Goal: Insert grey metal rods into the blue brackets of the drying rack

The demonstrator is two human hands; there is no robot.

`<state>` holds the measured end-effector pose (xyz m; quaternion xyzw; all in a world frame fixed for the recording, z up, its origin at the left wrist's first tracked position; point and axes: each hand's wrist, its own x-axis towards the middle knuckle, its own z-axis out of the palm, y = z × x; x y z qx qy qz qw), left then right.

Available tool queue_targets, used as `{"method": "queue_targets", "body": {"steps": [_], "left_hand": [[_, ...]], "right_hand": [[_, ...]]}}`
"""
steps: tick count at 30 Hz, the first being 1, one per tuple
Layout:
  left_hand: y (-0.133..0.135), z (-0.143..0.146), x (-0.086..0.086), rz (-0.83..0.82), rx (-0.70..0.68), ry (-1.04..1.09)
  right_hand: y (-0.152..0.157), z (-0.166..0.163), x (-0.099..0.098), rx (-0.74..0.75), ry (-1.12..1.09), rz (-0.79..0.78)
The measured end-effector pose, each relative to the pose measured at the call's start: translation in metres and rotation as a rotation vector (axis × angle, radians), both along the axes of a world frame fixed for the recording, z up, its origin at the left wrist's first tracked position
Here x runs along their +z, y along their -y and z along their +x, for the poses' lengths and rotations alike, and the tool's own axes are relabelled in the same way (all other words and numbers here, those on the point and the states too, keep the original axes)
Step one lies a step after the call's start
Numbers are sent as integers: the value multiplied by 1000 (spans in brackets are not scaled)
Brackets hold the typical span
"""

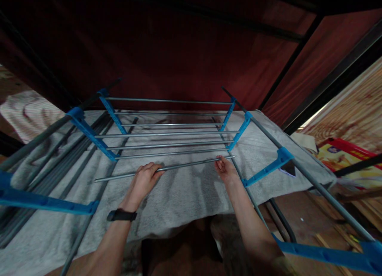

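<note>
A loose rod, pinched between thumb and fingers of the left hand near its middle and of the right hand near its right end, is held over the grey cloth. Behind it, 6 fitted rods span 2 pairs of blue brackets; the nearer brackets lack rods, so the work appears partly complete.

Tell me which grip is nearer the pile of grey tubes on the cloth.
Left. The left grip holds the thin rod to the right of the pile of grey tubes; the right grip is farther off, near the rod's right end.
</note>
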<state>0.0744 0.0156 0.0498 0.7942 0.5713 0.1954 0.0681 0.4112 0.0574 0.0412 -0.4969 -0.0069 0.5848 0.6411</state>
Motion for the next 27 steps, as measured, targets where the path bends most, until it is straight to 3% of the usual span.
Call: {"method": "queue_targets", "body": {"steps": [10, 27], "left_hand": [[3, 8, 2, -6, 22, -58], [12, 18, 7, -51, 19, -71]], "right_hand": [[5, -15, -11, 149, -27, 22], [9, -16, -22, 256, -3, 58]]}}
